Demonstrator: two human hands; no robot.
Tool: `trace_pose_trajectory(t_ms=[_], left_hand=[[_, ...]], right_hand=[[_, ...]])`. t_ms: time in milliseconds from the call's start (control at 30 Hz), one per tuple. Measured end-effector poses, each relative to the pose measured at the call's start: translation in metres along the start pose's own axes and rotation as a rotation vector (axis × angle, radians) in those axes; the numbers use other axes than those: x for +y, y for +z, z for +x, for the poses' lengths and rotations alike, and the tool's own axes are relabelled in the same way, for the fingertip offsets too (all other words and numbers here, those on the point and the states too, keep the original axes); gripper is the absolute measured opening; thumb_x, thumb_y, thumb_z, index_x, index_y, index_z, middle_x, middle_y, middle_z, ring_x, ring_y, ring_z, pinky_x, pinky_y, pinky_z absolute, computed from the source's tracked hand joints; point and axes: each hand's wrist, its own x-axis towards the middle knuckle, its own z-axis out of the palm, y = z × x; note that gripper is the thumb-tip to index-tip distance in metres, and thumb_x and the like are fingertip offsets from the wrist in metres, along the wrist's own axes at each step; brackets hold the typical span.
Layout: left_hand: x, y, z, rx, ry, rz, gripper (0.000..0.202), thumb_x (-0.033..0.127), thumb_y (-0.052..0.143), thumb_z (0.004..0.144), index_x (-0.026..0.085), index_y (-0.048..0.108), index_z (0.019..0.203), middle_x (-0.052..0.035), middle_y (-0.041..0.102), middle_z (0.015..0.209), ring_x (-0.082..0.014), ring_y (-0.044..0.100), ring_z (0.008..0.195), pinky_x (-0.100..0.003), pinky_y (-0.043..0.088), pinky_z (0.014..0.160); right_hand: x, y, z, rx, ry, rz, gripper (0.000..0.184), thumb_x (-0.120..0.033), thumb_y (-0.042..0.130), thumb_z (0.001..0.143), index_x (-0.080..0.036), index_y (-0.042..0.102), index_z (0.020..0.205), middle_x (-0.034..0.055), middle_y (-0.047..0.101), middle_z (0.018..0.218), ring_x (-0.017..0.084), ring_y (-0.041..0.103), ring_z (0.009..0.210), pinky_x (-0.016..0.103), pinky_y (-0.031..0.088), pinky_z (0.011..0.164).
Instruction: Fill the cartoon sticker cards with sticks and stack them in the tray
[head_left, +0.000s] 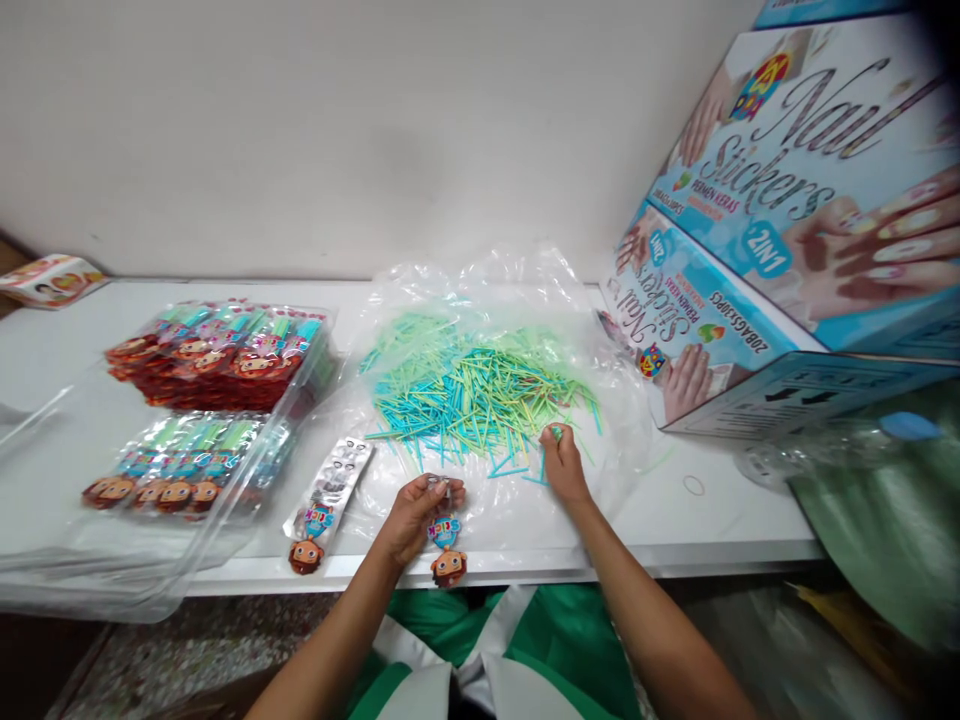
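Note:
My left hand (417, 512) pinches the top of a small clear sachet (445, 545) that bears a blue label and a cartoon face and hangs toward the table's front edge. My right hand (561, 462) is closed on a few green and blue sticks at the near right edge of a pile of thin sticks (472, 395). That pile lies on a spread clear plastic bag (517, 500). A second sachet of the same kind (328, 505) lies flat on the white table (720, 520), left of my left hand.
Two clear bags of packed sachets (217, 355) (184, 465) lie at the left. Large blue "Nail Stickers" cartons (795, 230) stand stacked at the right. A rubber band (694, 485) lies near them. The wall runs behind, and a green bag (885, 510) sits at the far right.

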Motion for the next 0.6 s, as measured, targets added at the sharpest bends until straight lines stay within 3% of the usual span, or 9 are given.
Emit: trace_pose_trajectory(t_ms=[167, 333, 400, 500, 600], left_hand=[[0.013, 0.014, -0.006, -0.021, 0.019, -0.05, 0.02, 0.023, 0.069, 0.072, 0.011, 0.06, 0.086, -0.0112, 0.067, 0.101, -0.0223, 0.063, 0.093, -0.043, 0.042, 0.094], [0.026, 0.03, -0.01, -0.079, 0.03, -0.04, 0.021, 0.024, 0.067, 0.074, 0.013, 0.055, 0.087, -0.0116, 0.065, 0.104, -0.0257, 0.061, 0.1, -0.048, 0.041, 0.092], [0.028, 0.035, -0.01, -0.09, 0.035, 0.008, 0.023, 0.025, 0.068, 0.073, 0.013, 0.054, 0.087, -0.0127, 0.065, 0.105, -0.0258, 0.062, 0.097, -0.048, 0.043, 0.09], [0.03, 0.039, -0.009, -0.096, 0.063, 0.097, 0.026, 0.026, 0.069, 0.071, 0.013, 0.052, 0.085, -0.0136, 0.065, 0.103, -0.0254, 0.063, 0.093, -0.045, 0.045, 0.085], [0.031, 0.041, -0.008, -0.113, 0.108, 0.206, 0.028, 0.027, 0.07, 0.071, 0.015, 0.05, 0.086, -0.0126, 0.066, 0.1, -0.024, 0.062, 0.093, -0.041, 0.044, 0.083]], right_hand=[[-0.005, -0.002, -0.002, -0.033, -0.003, -0.039, 0.029, -0.045, 0.031, 0.089, -0.019, 0.043, 0.093, 0.0019, 0.054, 0.076, 0.016, 0.05, 0.068, 0.029, 0.041, 0.068], [-0.028, -0.008, 0.001, -0.059, -0.034, -0.092, 0.03, -0.045, 0.029, 0.09, -0.02, 0.044, 0.097, 0.0036, 0.057, 0.08, 0.017, 0.054, 0.072, 0.03, 0.04, 0.07], [-0.046, -0.012, 0.003, -0.172, -0.079, -0.172, 0.031, -0.044, 0.026, 0.091, -0.02, 0.043, 0.1, 0.0015, 0.056, 0.072, 0.018, 0.054, 0.065, 0.029, 0.04, 0.065], [-0.081, -0.019, 0.007, -0.468, -0.197, -0.305, 0.032, -0.044, 0.026, 0.092, -0.021, 0.044, 0.101, 0.0002, 0.054, 0.065, 0.019, 0.053, 0.058, 0.028, 0.039, 0.058], [-0.115, -0.025, 0.008, -0.726, -0.314, -0.338, 0.032, -0.041, 0.027, 0.093, -0.019, 0.043, 0.108, 0.0067, 0.06, 0.086, 0.021, 0.059, 0.076, 0.029, 0.041, 0.067]])
